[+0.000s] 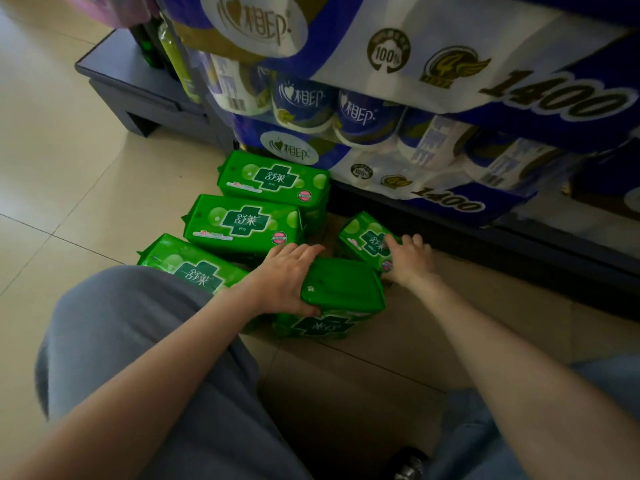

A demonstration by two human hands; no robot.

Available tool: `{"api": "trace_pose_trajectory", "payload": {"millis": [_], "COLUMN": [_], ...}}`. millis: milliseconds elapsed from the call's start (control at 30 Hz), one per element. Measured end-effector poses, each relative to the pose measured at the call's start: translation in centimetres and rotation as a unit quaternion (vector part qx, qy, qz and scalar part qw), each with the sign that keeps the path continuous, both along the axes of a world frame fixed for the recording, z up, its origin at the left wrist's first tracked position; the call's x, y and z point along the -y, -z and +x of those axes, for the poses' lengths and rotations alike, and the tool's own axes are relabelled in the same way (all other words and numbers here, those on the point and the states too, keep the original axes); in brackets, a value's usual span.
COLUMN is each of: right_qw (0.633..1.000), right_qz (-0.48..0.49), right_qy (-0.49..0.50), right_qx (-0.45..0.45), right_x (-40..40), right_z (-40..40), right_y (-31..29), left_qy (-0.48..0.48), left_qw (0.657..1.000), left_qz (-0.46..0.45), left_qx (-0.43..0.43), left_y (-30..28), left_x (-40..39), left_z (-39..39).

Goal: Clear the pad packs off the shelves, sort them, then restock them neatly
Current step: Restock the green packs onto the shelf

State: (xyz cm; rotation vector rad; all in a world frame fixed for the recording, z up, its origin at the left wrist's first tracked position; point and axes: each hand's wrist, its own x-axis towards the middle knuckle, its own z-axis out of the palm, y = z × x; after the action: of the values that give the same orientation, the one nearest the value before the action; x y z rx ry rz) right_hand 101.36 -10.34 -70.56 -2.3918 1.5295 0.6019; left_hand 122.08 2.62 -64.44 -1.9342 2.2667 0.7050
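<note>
Left hand (pixel 287 275) grips near pack (pixel 343 285) by its left end, fingers curled | right hand (pixel 410 259) rests, fingers spread, on small pack (pixel 367 239) just beyond, long axis slanting away-left | both on floor (pixel 86 188); shelf (pixel 485 244) to the right.

A: What colour are the pad packs (pixel 244 223) on the floor?

B: Bright green, each with a darker green cross carrying white characters, pale green circles around it, and a small round red and pink badge at 1 corner.

A: And the pack under the left hand (pixel 284 278)?

B: That top pack (pixel 343 284) shows plain green with 1 small white flower.

A: The floor (pixel 69 161)?

B: Glossy cream tiles with thin dark grout lines.

A: Behind them?

B: Tissue roll packs (pixel 433 74) in white and deep blue with olive-gold emblems and dark "1400" lettering. The shelf base (pixel 138 95) is dark grey-blue. The trousers (pixel 145 341) are grey.
</note>
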Motion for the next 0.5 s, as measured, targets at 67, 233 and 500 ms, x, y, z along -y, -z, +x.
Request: {"api": "trace_pose_trajectory", "payload": {"millis": [67,233,500], "right_qw": [0.999,0.988,0.990], "right_qz": [0.030,0.097,0.023], "right_qy": [0.032,0.037,-0.037], "right_qx": [0.010,0.114,0.132], "right_x": [-0.3,1.0,2.4], "right_z": [-1.5,-2.0,-1.4], "right_y": [-1.3,-8.9,-23.9], "left_qy": [-0.014,-0.049,-0.121], "left_qw": [1.000,0.990,0.932], "left_qz": [-0.005,-0.002,0.113], "left_qx": [-0.022,-0.134,-0.323], "left_y": [0.0,-1.3,-9.9], "left_x": [0.3,1.2,4.0], "left_z": [0.1,0.5,4.3]}}
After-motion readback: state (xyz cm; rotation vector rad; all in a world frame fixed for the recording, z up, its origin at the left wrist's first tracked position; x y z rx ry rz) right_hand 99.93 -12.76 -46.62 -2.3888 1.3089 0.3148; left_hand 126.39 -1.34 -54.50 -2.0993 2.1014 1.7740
